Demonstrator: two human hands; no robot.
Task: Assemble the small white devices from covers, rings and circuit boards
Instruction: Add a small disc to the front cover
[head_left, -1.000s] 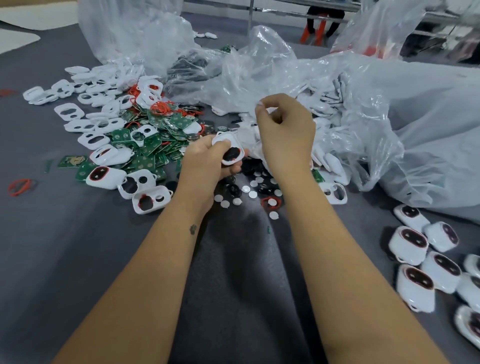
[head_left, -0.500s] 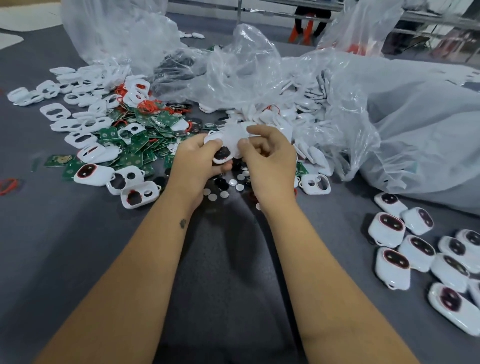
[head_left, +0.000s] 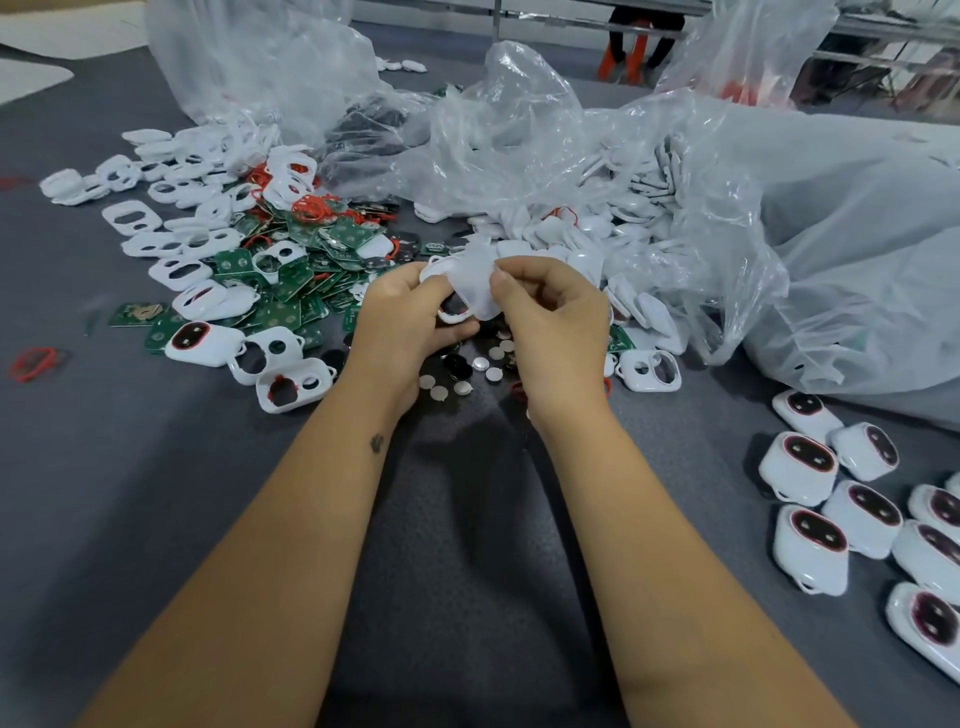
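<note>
A dark grey felt-like table surface (head_left: 156, 493) fills most of the view; crumpled clear plastic bags (head_left: 519, 135) lie heaped across its far side; behind them runs a metal rail (head_left: 571, 21); past it stands an orange stool (head_left: 621, 60); a pale floor patch (head_left: 47, 31) shows top left; the light is soft and even.
</note>
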